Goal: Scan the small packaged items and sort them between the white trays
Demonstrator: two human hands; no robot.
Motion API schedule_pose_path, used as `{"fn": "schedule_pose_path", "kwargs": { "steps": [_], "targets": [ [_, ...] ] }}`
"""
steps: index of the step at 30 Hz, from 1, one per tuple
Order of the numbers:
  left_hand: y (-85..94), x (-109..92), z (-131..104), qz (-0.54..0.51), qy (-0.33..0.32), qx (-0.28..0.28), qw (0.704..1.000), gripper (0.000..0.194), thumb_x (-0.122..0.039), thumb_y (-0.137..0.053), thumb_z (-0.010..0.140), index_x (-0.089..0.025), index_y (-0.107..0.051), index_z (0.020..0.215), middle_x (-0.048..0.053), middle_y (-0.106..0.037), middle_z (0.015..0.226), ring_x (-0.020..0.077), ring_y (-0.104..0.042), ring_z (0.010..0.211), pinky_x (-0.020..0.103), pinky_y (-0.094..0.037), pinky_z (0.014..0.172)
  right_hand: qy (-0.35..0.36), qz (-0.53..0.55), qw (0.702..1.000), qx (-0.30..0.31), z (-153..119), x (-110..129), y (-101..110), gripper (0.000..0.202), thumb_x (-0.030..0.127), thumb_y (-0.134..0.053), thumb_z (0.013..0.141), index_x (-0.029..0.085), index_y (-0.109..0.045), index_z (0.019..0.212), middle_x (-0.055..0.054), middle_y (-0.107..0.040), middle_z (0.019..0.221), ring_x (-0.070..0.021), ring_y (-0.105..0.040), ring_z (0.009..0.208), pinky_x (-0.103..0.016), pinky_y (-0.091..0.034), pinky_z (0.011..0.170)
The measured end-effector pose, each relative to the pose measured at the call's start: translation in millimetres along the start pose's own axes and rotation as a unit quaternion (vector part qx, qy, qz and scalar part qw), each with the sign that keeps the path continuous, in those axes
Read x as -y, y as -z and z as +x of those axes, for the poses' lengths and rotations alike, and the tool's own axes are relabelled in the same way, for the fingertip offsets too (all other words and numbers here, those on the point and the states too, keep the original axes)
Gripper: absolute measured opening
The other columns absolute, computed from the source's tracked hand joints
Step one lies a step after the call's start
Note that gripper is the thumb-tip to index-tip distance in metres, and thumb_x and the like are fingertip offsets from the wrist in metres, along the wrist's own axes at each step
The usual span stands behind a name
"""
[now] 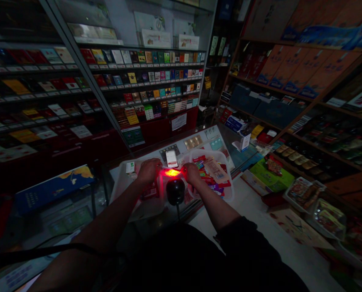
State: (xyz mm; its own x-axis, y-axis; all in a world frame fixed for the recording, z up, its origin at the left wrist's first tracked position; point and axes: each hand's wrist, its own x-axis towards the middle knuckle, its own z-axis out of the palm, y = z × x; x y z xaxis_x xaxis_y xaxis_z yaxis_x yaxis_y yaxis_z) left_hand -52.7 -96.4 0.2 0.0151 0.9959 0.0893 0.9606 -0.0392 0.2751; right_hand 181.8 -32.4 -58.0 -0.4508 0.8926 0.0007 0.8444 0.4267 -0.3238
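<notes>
Both my hands hold a small flat packet (171,173) stretched between them, lit bright red and yellow so its print cannot be read. My left hand (148,170) is closed on its left end, and my right hand (191,173) pinches the right end. Just below the packet stands a black barcode scanner (175,191) with its cable running toward me. A phone with a lit screen (171,158) lies just beyond. To the right, a clear plastic tub (231,187) holds colourful snack packets. Under my left forearm is another translucent tub (115,187) with a few packs in it.
A glass counter (196,211) runs beneath everything. Shelves of cigarette packs (156,77) rise behind it. On the left lies a large blue box (56,188). Orange cartons (293,69) fill the right shelves, with snack bins (302,194) below. A cable (47,251) crosses the lower left.
</notes>
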Motion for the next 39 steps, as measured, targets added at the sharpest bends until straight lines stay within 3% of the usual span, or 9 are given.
{"fn": "schedule_pose_path", "kwargs": {
  "steps": [9,18,25,31,39],
  "targets": [
    [4.9,-7.3,5.3,0.01,0.029,0.021,0.999,0.025,-0.027,-0.053,0.096,-0.023,-0.076,0.104,0.009,-0.081,0.109,0.0274,-0.073,0.105,0.036,-0.05,0.097,0.001,0.009,1.0,0.001,0.6,0.7,-7.3,0.022,0.023,-0.061,0.098,0.018,-0.081,0.105,-0.012,-0.079,0.112,-0.024,-0.07,0.107,-0.03,-0.049,0.095],
    [9.5,-15.9,4.4,0.002,0.02,0.005,1.0,0.03,-0.03,-0.049,0.099,-0.021,-0.078,0.106,0.01,-0.081,0.108,0.0282,-0.072,0.102,0.037,-0.051,0.095,0.023,-0.047,0.998,0.043,3.7,1.8,-3.1,0.023,0.021,-0.061,0.097,0.013,-0.081,0.106,-0.019,-0.079,0.111,-0.0279,-0.072,0.104,-0.032,-0.05,0.091],
    [15.3,-11.0,0.8,-0.014,0.04,-0.015,0.999,0.028,-0.03,-0.051,0.097,-0.023,-0.078,0.105,0.007,-0.081,0.106,0.0263,-0.072,0.101,0.036,-0.051,0.096,0.013,0.012,1.0,-0.014,5.2,5.9,8.6,0.027,0.027,-0.054,0.105,0.017,-0.078,0.107,-0.015,-0.077,0.113,-0.0247,-0.068,0.109,-0.032,-0.047,0.096],
    [26.6,-3.4,-19.1,-0.047,0.067,-0.036,0.996,0.029,-0.032,-0.05,0.096,-0.022,-0.077,0.1,0.008,-0.081,0.101,0.0268,-0.072,0.098,0.036,-0.051,0.093,0.031,0.03,0.999,-0.021,9.2,23.1,18.1,0.024,0.022,-0.055,0.103,0.017,-0.078,0.102,-0.013,-0.078,0.111,-0.0242,-0.067,0.11,-0.032,-0.045,0.099],
    [37.9,22.3,-65.7,-0.103,0.133,-0.08,0.982,0.027,-0.037,-0.051,0.095,-0.024,-0.074,0.099,0.004,-0.08,0.099,0.0238,-0.072,0.093,0.032,-0.053,0.088,0.092,0.027,0.995,-0.037,6.6,64.1,31.1,0.02,0.02,-0.057,0.1,0.017,-0.076,0.101,-0.013,-0.076,0.113,-0.0254,-0.064,0.114,-0.034,-0.044,0.102]
  ]
}}
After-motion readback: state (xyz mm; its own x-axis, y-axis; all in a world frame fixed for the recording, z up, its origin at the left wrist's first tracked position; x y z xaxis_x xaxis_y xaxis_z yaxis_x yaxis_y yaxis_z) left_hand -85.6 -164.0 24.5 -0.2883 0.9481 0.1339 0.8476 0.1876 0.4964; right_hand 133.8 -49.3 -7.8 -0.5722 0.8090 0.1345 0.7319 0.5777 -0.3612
